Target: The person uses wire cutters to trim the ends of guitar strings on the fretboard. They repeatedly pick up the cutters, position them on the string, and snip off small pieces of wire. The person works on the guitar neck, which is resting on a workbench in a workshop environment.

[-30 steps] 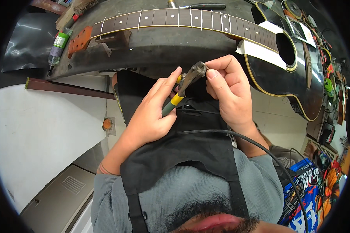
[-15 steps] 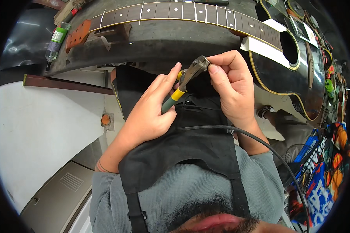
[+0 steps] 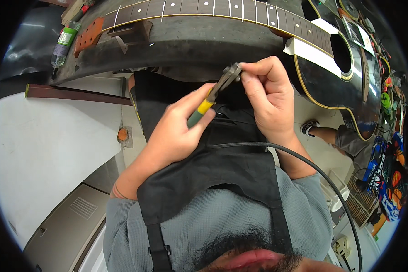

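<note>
**Pliers (image 3: pixel 221 85) in the left hand (image 3: pixel 177 124), their head at the right hand's (image 3: pixel 274 106) fingertips**

The left hand is wrapped around the green-and-yellow handles, the metal head slanting up and away toward the right hand. The right hand's thumb and forefinger come close together at that head; whether they pinch some small piece cannot be made out. A black apron (image 3: pixel 208 167) lies below both hands. Beyond them, a guitar (image 3: pixel 333 93) rests on the dark tabletop (image 3: pixel 190 36): its fretboard (image 3: pixel 192 9), crossed by bright thin strips, stretches ahead of both hands, its black body ahead and right of the right hand. A bottle (image 3: pixel 64 43) stands far ahead and left of the left hand.
</note>
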The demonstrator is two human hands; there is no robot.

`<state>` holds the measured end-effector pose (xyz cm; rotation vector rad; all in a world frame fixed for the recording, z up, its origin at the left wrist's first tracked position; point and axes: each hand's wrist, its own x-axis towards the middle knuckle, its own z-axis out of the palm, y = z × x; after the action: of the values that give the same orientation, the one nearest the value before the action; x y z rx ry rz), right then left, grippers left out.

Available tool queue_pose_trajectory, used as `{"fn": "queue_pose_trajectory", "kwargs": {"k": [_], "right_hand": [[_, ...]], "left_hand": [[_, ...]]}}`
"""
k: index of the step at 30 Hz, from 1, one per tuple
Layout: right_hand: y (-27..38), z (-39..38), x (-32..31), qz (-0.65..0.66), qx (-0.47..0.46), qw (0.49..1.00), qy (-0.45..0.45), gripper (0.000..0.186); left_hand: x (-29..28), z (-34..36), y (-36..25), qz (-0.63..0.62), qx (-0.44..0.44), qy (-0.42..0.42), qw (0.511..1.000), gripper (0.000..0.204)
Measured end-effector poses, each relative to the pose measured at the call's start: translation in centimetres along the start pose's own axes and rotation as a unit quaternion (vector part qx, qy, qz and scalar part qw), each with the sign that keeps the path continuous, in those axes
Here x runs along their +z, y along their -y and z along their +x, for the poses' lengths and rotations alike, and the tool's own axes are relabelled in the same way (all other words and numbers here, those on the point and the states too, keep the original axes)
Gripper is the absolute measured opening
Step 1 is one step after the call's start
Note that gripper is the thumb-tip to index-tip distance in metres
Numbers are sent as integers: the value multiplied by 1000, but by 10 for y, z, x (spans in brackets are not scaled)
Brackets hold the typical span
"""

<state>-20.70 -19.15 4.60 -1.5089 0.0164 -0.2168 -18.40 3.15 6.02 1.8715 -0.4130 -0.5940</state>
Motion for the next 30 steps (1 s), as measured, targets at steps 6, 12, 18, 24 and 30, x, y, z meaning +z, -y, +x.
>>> {"fn": "queue_pose_trajectory", "kwargs": {"k": [6, 12, 18, 24, 30], "right_hand": [[3, -1, 3, 68, 51, 996, -5, 11], [6, 2, -3, 144, 73, 987, 25, 15], [8, 0, -2, 155, 80, 984, 33, 15], [10, 1, 2, 117, 75, 990, 13, 13], [6, 0, 0, 25, 35, 999, 10, 9]], "left_hand": [[-6, -2, 4, -42, 8, -4, 999, 68], [-5, 3, 7, 17, 34, 19, 999, 98], [-4, 5, 4, 39, 18, 39, 998, 100], [-5, 4, 3, 45, 14, 40, 998, 100], [-5, 4, 3, 51, 15, 35, 998, 93]]}}
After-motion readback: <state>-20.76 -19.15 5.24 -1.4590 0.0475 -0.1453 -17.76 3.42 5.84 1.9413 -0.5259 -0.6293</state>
